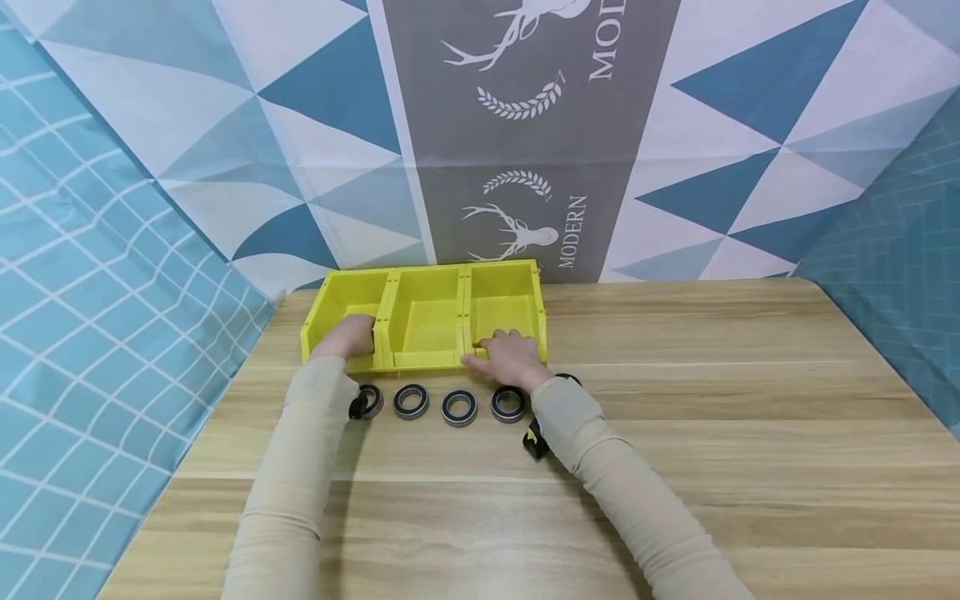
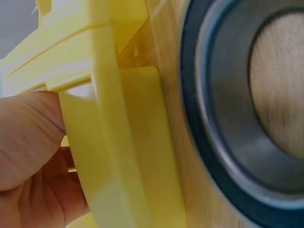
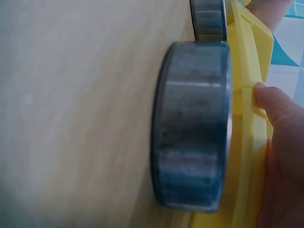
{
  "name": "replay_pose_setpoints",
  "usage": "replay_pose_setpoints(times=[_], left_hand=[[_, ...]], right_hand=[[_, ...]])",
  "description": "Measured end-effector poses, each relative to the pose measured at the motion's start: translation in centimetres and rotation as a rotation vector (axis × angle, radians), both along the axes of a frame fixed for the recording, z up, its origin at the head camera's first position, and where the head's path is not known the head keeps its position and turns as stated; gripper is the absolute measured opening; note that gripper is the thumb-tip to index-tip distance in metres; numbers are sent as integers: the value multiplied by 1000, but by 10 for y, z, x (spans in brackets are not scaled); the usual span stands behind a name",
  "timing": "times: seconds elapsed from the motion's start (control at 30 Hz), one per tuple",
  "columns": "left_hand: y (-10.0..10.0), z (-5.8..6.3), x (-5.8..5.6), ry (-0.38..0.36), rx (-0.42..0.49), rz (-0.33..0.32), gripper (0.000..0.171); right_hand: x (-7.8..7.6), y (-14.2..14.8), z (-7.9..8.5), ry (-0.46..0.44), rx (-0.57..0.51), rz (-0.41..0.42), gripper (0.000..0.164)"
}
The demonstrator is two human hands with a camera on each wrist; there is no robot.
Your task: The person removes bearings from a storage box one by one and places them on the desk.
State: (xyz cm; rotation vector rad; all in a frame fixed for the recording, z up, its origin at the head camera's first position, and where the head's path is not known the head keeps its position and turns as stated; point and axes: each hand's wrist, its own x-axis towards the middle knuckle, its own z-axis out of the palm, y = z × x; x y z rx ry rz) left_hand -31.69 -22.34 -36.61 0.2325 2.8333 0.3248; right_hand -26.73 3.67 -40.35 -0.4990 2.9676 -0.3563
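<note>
A yellow three-compartment bin (image 1: 427,360) stands against the patterned backdrop. My left hand (image 1: 348,335) reaches over its front into the left compartment and grips the wall beside the middle one; in the left wrist view the thumb (image 2: 28,137) lies along that wall, with fingers curled behind it. At the right compartment my right hand (image 1: 512,357) holds the front wall, its fingers inside and its thumb (image 3: 271,100) on the rim by the divider. Ball bearings lie in a row before the bin, among them a bearing (image 1: 411,416) near the left hand and another bearing (image 1: 509,419) beside the right wrist.
A further bearing (image 1: 459,423) lies mid-row, and the leftmost bearing (image 1: 377,402) is partly covered by a black wrist device (image 1: 358,407). Another bearing (image 1: 570,377) shows behind the right wrist. The wooden table (image 1: 712,417) meets patterned backdrops at the back and sides.
</note>
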Motion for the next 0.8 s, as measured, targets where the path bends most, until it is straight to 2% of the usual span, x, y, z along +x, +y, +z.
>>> replay_pose_setpoints(times=[0.2,0.5,0.8], left_hand=[[-2,-3,-1,63,7,-24,8],[-8,-10,-1,100,42,-28,6],[-10,-12,0,145,71,-21,19]], right_hand=[[0,0,1,5,13,-1,63],[1,1,0,9,20,4,64],[0,2,1,4,13,5,64]])
